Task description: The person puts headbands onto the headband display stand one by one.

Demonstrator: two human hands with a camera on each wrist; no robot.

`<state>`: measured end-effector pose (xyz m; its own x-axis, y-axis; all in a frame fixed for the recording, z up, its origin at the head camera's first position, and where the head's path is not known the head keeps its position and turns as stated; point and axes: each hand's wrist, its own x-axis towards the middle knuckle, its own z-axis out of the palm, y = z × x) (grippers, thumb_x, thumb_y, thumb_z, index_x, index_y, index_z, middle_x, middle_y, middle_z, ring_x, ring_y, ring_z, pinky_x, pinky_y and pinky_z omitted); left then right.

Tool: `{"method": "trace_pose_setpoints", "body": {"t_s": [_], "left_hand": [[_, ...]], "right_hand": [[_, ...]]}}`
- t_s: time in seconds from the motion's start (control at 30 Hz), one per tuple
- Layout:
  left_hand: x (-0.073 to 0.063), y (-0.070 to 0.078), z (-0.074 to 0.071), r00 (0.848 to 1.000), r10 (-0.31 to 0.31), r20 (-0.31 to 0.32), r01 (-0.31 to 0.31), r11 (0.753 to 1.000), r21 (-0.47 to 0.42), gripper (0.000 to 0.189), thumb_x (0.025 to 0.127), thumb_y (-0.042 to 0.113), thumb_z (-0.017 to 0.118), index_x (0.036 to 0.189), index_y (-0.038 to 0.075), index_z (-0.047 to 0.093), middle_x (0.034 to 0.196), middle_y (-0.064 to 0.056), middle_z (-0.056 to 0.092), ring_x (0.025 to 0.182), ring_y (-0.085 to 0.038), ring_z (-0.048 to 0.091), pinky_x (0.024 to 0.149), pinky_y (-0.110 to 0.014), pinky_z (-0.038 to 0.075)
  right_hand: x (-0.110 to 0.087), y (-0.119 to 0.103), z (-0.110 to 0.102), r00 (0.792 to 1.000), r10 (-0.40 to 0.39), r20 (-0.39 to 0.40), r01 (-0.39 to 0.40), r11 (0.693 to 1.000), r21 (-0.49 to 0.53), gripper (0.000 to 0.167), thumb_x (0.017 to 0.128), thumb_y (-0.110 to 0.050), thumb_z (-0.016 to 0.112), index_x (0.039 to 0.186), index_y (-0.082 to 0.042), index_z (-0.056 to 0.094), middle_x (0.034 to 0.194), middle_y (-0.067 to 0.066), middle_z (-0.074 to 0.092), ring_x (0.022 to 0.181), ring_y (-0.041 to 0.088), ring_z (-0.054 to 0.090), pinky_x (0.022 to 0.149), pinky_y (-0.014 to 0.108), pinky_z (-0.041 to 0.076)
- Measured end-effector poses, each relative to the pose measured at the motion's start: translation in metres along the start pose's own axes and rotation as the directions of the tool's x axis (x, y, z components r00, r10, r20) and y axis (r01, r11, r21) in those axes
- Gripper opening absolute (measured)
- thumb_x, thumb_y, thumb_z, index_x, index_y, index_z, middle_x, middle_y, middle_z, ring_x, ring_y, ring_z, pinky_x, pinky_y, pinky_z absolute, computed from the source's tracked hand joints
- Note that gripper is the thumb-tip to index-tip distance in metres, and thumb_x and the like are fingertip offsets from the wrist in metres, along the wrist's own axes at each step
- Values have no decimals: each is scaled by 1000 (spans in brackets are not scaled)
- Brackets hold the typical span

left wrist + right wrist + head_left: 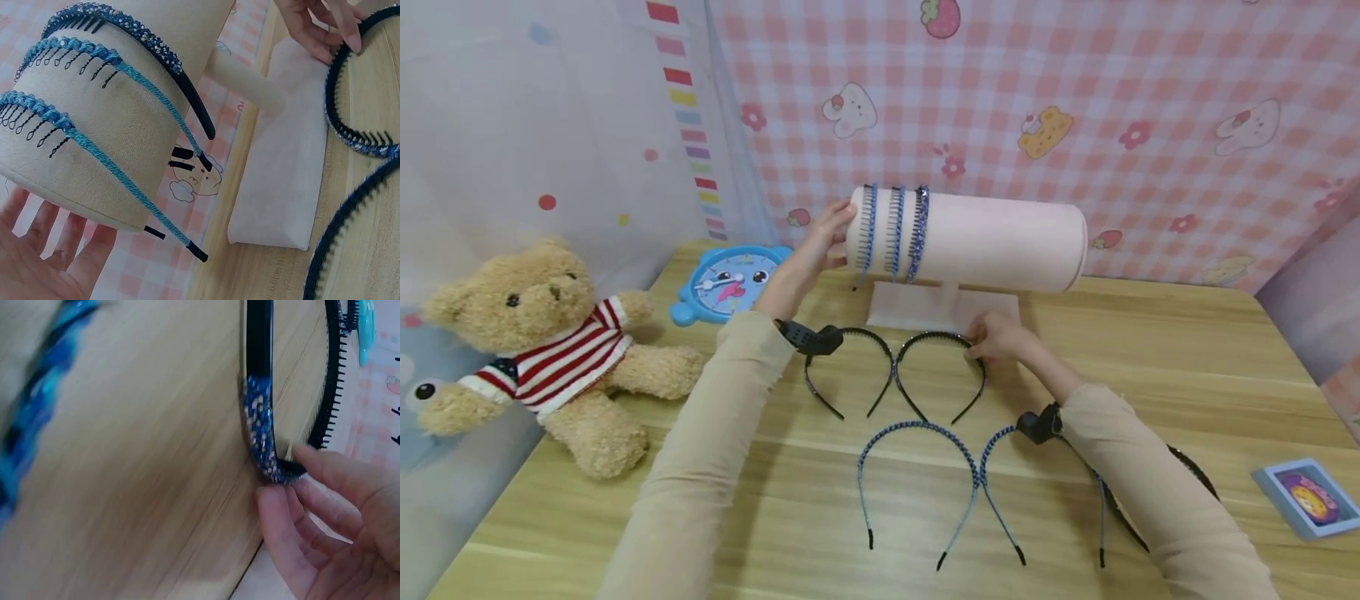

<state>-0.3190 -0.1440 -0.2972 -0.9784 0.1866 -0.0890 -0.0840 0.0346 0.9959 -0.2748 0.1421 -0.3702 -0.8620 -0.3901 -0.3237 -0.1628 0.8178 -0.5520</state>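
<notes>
My left hand [811, 252] rests against the left end of a pale pink headband stand [1000, 242], its fingers extended under the roll's edge in the left wrist view. Three blue headbands circle that end: two braided ones [867, 229] with wire teeth and a glittery one [919, 233]. My right hand [1000, 337] pinches the right side of a black toothed headband [934, 335] near the stand's base [898, 307]. Blue glitter covers part of this headband [259, 422] in the right wrist view. Another black headband [865, 332] lies beside it, touching at the side.
Closer to me lie braided blue headbands [917, 425], and a dark one [1195, 467] partly under my right sleeve. A teddy bear [580, 358] and a blue clock [737, 283] are on the left. A small blue frame [1309, 498] lies at right.
</notes>
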Motion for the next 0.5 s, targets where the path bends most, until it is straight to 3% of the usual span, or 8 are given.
{"method": "trace_pose_setpoints", "body": {"t_s": [0.13,0.3,0.5], "left_hand": [[1,-1,1,1000,4,3,-4,1000,5,57,93,42,39,144,22,24,138,-11,39,127,-27,37,107,-50,30],[0,1,0,1000,-1,12,1,1000,1,57,93,41,38,145,23,22,140,-11,36,130,-27,34,107,-50,29],[-2,2,2,1000,3,13,-3,1000,6,57,93,41,37,145,22,21,141,-11,36,131,-28,33,107,-50,29]], "right_hand": [[0,3,-3,999,32,7,-32,998,57,38,82,-6,60,115,11,52,113,31,56,64,13,61,61,27,56],[-15,19,-23,998,64,29,-66,992,108,49,82,-11,60,121,14,47,116,32,53,68,8,61,68,28,56],[-48,43,-55,990,102,97,-121,969,215,54,87,-14,56,128,16,38,99,17,55,75,10,57,73,30,55]]}}
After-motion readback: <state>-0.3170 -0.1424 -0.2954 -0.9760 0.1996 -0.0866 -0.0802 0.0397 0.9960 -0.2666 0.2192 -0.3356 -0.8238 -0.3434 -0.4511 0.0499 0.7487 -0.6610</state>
